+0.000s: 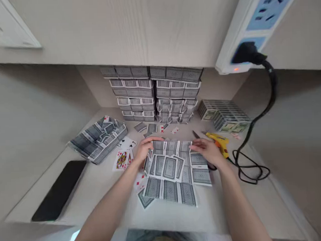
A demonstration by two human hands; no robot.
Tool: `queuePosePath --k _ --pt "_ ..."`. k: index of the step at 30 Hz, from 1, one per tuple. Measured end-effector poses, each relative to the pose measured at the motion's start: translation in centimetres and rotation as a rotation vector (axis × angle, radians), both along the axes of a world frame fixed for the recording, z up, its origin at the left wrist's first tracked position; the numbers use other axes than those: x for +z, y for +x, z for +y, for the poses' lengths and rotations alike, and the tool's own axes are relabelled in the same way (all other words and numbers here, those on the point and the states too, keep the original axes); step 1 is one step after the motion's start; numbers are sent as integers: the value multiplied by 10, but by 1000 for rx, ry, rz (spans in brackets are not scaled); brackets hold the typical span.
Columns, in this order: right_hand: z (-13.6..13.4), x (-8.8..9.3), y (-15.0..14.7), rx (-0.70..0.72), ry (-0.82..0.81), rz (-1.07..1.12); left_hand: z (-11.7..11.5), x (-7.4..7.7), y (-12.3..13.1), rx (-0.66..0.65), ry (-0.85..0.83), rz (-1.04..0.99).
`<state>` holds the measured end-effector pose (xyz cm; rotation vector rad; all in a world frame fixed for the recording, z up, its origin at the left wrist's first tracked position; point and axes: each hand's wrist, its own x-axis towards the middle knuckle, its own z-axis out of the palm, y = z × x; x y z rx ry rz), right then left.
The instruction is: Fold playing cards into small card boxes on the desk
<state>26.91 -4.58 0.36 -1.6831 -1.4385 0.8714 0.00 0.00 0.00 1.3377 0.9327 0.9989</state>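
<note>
A panel of joined playing cards [171,192], backs facing up, lies before me on the table, its far and left sides partly folded up. Several loose cards [168,167] rest on its middle. My left hand [146,149] pinches the far left corner of the panel. At the far right corner, my right hand [206,148] has its fingers pressed on the card edge. Under and beside the panel are loose cards, among them a face-up queen [122,159]. Behind my right forearm, dark scissors are partly hidden.
Stacked card boxes [137,91] stand against the back wall. An open card tray [98,138] and a black phone [60,190] are at left. On the right are a yellow glue gun [219,141], its black cable [253,166], more card boxes [226,114] and a power strip [257,29] overhead.
</note>
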Motion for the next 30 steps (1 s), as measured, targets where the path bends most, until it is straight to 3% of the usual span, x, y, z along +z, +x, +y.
queuePosePath --k 4,7,12,14,21,30 --pt "-4 1 8 -76 -43 107 7 0 -13 132 -19 -51" --pt "-8 4 3 -109 -176 411 13 -2 -17 197 -72 -123" --pt "-16 10 -12 100 -420 683 15 -3 -16 211 -119 -134" --pt "-17 6 -16 132 -414 657 13 -2 -15 219 -104 -119" --pt "-13 -19 -25 19 -196 428 11 -6 -15 201 -34 -133" --pt "-10 -17 -28 -58 -157 363 11 -8 -14 50 -15 -43"
